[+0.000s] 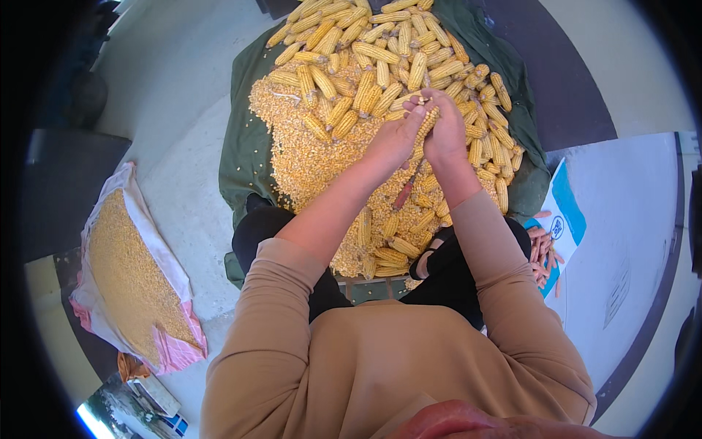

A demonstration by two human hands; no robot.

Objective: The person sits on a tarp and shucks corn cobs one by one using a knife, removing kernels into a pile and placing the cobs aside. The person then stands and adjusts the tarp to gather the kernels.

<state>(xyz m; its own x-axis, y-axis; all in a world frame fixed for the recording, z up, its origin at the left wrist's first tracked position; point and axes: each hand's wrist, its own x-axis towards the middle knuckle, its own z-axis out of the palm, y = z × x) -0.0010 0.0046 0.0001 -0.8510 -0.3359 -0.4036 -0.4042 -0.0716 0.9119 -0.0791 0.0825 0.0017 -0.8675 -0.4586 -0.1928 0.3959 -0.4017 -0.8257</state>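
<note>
My left hand (396, 134) and my right hand (447, 127) meet over the right part of the heap, both on one ear of dried yellow corn (428, 123). The ear stands tilted between them, partly hidden by my fingers. A few loose kernels show at my fingertips near its top end. Just below my hands lies a tool with a red handle (404, 195) and a thin metal shaft, resting on the corn. Loose kernels (323, 164) spread out to the left, and unshelled ears (378, 52) are piled at the far side and right.
The corn lies on a dark green cloth (241, 137). Off to the left, a white and pink sheet (181, 351) holds small yellow grain (134, 269). Bare reddish cobs (542, 258) lie on a white and teal sack (567, 211) at right. My sandaled foot (425, 263) borders the heap.
</note>
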